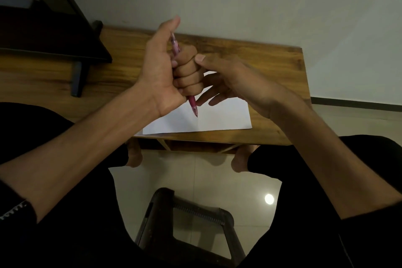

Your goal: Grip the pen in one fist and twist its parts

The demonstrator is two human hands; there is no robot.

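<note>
Pale wall and glossy floor tiles frame a wooden tabletop [250, 54], above which both hands are raised. A pink pen [192, 105] is gripped in the left hand [167, 74]: four fingers are curled round the barrel in a fist, while the thumb is stretched upward, clear of it. The pen is held nearly upright and slightly tilted, its upper end showing above the fist beside the thumb and its tip pointing down, hanging over a white sheet of paper [217, 118]; whether the tip touches the sheet cannot be told. The right hand [237, 78] is placed just beside the fist, its thumb tip laid against the curled left fingers and its other fingers stretched loosely downward behind the pen, with nothing held in them. The paper is laid flat near the front edge of the tabletop, beneath both hands. Farther left on the tabletop, a dark flat object on a stand [54, 35], seemingly a monitor, is seen, its upright foot resting on the wood. Below the tabletop edge, bare feet [134, 155] are seen on the floor, and dark trouser legs are spread to either side. Between the legs, the front of a dark stool or chair frame [189, 215] is visible, and a round light reflection [269, 199] is cast on the tiles beside it.
</note>
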